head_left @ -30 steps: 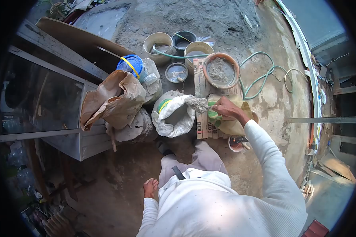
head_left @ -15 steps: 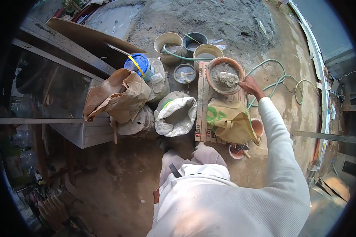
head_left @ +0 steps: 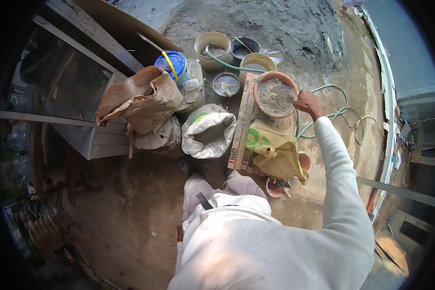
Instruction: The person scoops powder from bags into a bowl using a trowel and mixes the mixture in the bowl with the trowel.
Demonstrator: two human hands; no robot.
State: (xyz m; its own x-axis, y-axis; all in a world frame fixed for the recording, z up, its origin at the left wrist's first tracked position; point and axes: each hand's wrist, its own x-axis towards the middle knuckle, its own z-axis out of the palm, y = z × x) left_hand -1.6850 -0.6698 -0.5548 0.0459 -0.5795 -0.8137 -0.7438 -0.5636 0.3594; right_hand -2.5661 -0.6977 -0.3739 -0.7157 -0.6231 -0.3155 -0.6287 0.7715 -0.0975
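Observation:
At the right rim of an orange-brown bucket (head_left: 277,114), my right hand (head_left: 306,104) is closed round the handle of a trowel. The trowel's blade is hidden in the wet grey mortar (head_left: 275,94) inside. Only a sliver of my left hand (head_left: 180,234) shows beside my hip, and its fingers are hidden. The bucket stands on long printed cardboard boxes (head_left: 241,121). A yellow-green cloth bag (head_left: 270,150) lies on the boxes just in front of the bucket.
An open white sack (head_left: 210,134) of grey powder stands before my feet. Behind are a beige bucket (head_left: 211,42), a black bucket (head_left: 244,39) and a pan with a brush (head_left: 225,84). A torn paper bag (head_left: 145,99) stands left. A green hose (head_left: 331,86) loops on the right.
The trowel's blade, visible earlier with a lump of mortar, is now down in the mortar and out of sight. The camera view has shifted slightly.

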